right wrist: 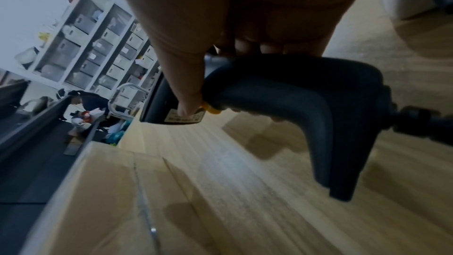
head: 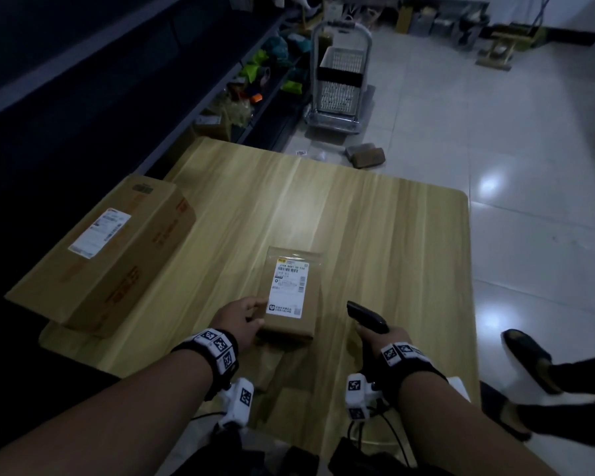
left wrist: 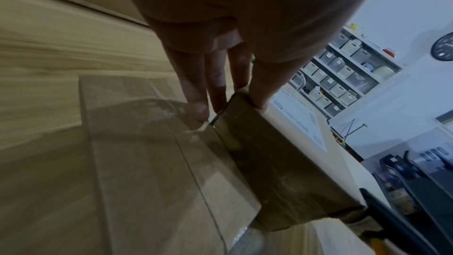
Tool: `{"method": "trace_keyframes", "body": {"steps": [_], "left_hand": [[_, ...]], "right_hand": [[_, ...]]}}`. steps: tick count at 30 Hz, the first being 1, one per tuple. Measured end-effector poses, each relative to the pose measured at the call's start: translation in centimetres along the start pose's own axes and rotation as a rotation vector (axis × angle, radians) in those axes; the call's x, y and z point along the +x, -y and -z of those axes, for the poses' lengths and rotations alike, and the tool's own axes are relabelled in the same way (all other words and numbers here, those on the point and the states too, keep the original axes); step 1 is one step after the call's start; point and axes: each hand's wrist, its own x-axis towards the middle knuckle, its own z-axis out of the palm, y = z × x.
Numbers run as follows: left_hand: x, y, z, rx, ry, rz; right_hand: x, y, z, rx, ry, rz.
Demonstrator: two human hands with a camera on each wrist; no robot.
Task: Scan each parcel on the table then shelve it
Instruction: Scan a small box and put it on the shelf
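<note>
Head view: the left hand (head: 242,318) pinches the near left corner of a small brown parcel (head: 291,297), thumb on its labelled top, at the near middle of the wooden table (head: 375,218). The right hand (head: 380,334) is curled round a black scanner (head: 366,317). 1 large carton (head: 107,252) lies at the table's left edge. A wire basket sits on a trolley (head: 339,80); its contents are too dim to tell.

Left wrist view: fingers (left wrist: 196,88) run down the parcel's corner, thumb on top.

Right wrist view: the fingers wrap the scanner's handle, forefinger by its yellow trigger (right wrist: 210,109); the cable is cut off at the frame edge.
</note>
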Motion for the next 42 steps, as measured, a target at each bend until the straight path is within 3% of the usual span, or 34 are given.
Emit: {"method": "trace_keyframes", "body": {"steps": [9,16,22,27,33,42], "left_hand": [[0.1,0.1,0.0,-0.022,0.009,0.002],[0.1,0.0,0.2,-0.028,0.023,-0.023],[0.2,-0.7,0.6,-0.006,0.032,-0.02],[0.6,-0.9,0.7,-0.101,0.045,0.08],[0.8,-1.5,0.6,-0.101,0.106,0.146],[-0.5,-3.4,3.6,-0.398,0.01,0.118]], "right_hand": [[1.5,-1.4,-0.6,-0.09,0.001,-0.022],[2.0,-1.2,0.0,-0.157,-0.101,-0.071],[0.6,2.0,0.8,-0.125,-0.215,-0.004],[0.4,4.4,-3.1,-0.038,0.013,0.132],[-1.7,6.3,-6.5,-0.021,0.244,0.151],[-3.7,10.3,-5.9,-0.001,0.211,0.286]]}}
